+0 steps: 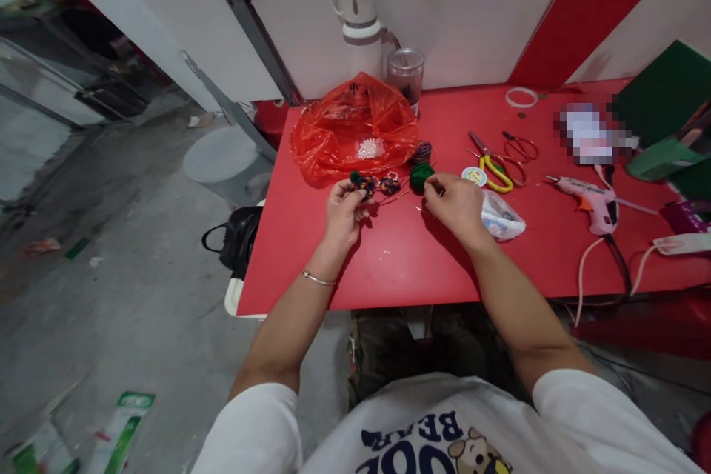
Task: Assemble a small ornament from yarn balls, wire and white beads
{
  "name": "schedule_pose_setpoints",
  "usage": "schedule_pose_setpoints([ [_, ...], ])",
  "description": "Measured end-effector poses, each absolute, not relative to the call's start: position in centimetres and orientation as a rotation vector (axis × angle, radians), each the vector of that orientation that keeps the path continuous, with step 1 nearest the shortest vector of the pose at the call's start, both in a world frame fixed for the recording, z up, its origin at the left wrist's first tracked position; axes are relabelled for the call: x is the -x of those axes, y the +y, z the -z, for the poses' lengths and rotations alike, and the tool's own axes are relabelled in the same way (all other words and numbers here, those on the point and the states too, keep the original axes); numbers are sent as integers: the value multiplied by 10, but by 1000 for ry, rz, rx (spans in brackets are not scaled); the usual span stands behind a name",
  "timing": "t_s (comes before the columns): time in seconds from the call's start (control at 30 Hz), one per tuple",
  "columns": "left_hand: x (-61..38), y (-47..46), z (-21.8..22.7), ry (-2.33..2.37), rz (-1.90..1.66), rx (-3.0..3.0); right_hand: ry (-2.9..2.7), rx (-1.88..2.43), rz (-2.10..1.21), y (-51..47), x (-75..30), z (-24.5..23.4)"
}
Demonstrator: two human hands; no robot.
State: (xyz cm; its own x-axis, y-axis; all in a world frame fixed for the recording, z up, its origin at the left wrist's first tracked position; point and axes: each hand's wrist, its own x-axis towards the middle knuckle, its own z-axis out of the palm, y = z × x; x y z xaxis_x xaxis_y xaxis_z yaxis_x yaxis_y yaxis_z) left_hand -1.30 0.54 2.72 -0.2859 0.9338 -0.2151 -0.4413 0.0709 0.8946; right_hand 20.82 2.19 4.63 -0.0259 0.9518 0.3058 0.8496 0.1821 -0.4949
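My left hand (345,211) is closed on a small dark multicoloured yarn piece (364,187), pinched between thumb and fingers over the red table. Thin reddish thread (393,199) trails from around it towards the right. Just right of that piece lies a second multicoloured yarn bundle (389,186) by some pinkish beads. My right hand (452,201) is in a pinch beside a dark green yarn ball (422,178). A thin pale sliver (421,209), perhaps a needle, shows below its fingertips; what the fingers hold is too small to make out.
Behind my hands sits a red plastic bag (355,118) with white beads (369,149). To the right are yellow-handled pliers (496,174), scissors (514,165), a small clear bag (503,216) and a pink glue gun (592,200) with its cord. A clear jar (405,74) stands at the back.
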Motion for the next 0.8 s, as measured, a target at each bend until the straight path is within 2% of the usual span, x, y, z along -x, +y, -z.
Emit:
schedule_pose_setpoints([
  [0.33, 15, 7, -26, 1131, -1467, -518, -1781, 1831, -277, 31, -246, -60],
  [0.57, 12, 7, -31, 1113, -1473, -488, -2152, 1589, -204, -5, -288, -41],
  [0.8, 10, 5, -37, 1061, -1420, -475, -2252, 1650, -196, -26, -306, -42],
])
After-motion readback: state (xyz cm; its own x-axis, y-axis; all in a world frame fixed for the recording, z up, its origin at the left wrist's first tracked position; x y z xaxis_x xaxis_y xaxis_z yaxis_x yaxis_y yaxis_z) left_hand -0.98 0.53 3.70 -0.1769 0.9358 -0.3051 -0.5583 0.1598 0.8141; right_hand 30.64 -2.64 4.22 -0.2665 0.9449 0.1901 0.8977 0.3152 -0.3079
